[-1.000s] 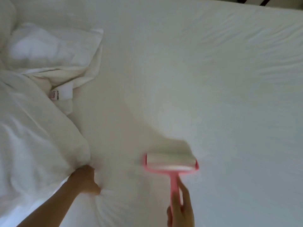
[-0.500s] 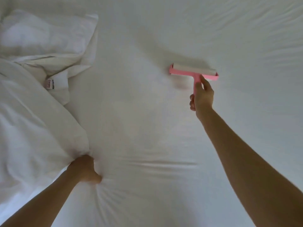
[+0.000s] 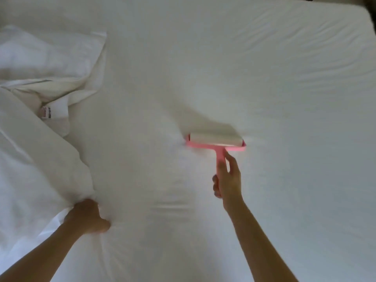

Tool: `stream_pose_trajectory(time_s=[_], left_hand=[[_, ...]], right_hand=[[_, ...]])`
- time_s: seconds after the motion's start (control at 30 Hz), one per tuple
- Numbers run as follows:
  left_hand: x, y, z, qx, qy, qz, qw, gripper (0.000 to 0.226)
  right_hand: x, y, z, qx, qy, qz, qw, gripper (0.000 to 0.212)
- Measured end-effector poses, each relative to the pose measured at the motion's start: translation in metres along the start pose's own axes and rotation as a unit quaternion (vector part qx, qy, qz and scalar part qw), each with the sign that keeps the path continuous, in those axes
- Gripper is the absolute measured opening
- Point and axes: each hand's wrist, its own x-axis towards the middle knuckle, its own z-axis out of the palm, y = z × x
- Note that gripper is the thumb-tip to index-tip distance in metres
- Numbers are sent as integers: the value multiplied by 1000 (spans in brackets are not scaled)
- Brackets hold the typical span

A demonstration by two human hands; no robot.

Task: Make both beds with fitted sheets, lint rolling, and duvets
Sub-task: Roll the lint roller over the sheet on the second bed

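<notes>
Lint rolling: right hand (image 3: 226, 180) gripped roller (image 3: 215, 140); left hand (image 3: 87, 216) gripped duvet (image 3: 40, 169). Next, likely: sheet (image 3: 284, 98) right of hand.

We record the lint roller (image 3: 215, 142) on the bed (image 3: 284, 88), about mid-way, with the right grip (image 3: 227, 180) holding its handle on the near side. The duvet (image 3: 30, 159) lies heaped along the left edge, the left grip (image 3: 87, 215) holding its near fold. The pillow (image 3: 46, 55) lies behind it, toward the far-left corner.
</notes>
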Motion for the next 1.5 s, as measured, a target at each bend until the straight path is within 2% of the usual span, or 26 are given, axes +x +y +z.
stream_pose_trajectory(time_s=[0.1,0.2,0.27,0.4,0.47,0.53,0.63,0.73,0.83,0.9,1.03,1.13,1.2,1.3,1.4,1.5], left_hand=[[-10,17,9,-64,73,-77,992,55],[-21,45,18,-206,168,-134,955,55],[-25,68,24,-228,202,-101,947,47],[-23,115,22,-164,182,51,968,30],[-24,136,18,-101,155,124,975,20],[-28,150,17,-44,128,163,977,17],[-33,159,23,10,96,185,978,23],[-33,161,30,84,77,184,976,55],[-31,165,28,126,57,176,975,71],[-30,170,24,139,44,174,974,73],[-31,175,22,148,32,163,975,66],[-32,175,23,151,41,158,975,67],[-32,174,25,152,45,153,975,71],[-30,174,27,154,47,147,976,76],[-29,174,30,151,55,147,976,76],[-31,171,32,144,61,151,976,75]], right_hand=[[56,-54,14,19,-38,6,999,33],[37,-29,0,21,-47,11,999,29],[-7,27,-18,-7,-24,-16,1000,27],[-117,116,-68,-105,2,-62,993,36],[-133,109,-93,-127,-4,-63,990,43],[-112,76,-105,-47,-20,-52,997,34],[-30,12,-110,16,12,-100,995,27],[60,-41,-104,39,40,-83,995,31],[92,-28,-113,48,26,-50,997,35],[67,17,-124,28,30,-56,998,33],[-46,125,-163,-69,52,-49,995,30],[-98,157,-182,-145,44,-57,987,33],[-91,141,-181,-159,19,-45,986,34],[-32,92,-163,-83,14,-27,996,26],[50,30,-131,-9,16,-32,999,28],[97,-8,-119,15,-7,-26,1000,29]])
